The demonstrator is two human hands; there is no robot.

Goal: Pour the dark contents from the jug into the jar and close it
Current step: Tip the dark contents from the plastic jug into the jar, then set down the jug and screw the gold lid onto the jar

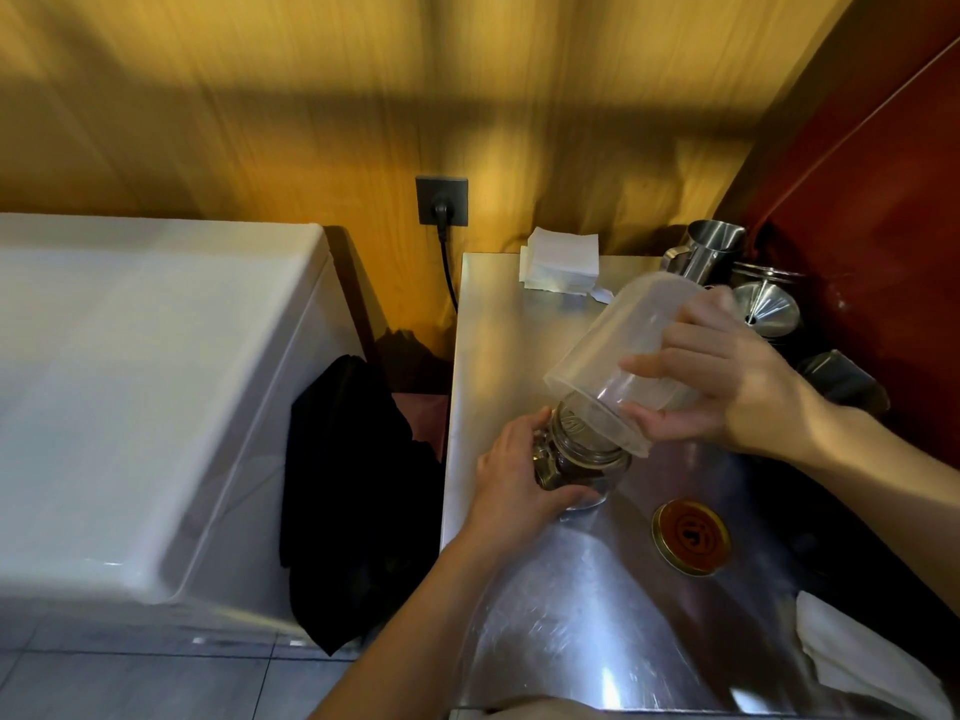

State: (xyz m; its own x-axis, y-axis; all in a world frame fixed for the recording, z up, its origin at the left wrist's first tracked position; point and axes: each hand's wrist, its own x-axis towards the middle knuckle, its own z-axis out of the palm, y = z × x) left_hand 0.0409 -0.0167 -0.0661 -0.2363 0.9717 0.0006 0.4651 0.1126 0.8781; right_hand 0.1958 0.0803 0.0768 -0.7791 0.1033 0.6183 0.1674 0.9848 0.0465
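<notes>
A clear plastic jug (618, 356) is tipped mouth-down, its rim resting over the mouth of a small glass jar (582, 459). My right hand (722, 376) grips the jug's side from the right. My left hand (519, 475) wraps around the jar from the left and holds it on the steel counter (524, 335). Dark contents show inside the jar; the jug looks see-through with nothing dark visible in it. The jar's lid (691, 535), gold-rimmed with a brown face, lies flat on the counter to the right of the jar.
A stack of white napkins (561, 259) sits at the counter's back edge. Steel pitchers and a funnel (763, 304) crowd the back right corner. A white cloth (862, 662) lies at the front right. A white appliance (156, 387) and a black cloth (353, 501) stand to the left.
</notes>
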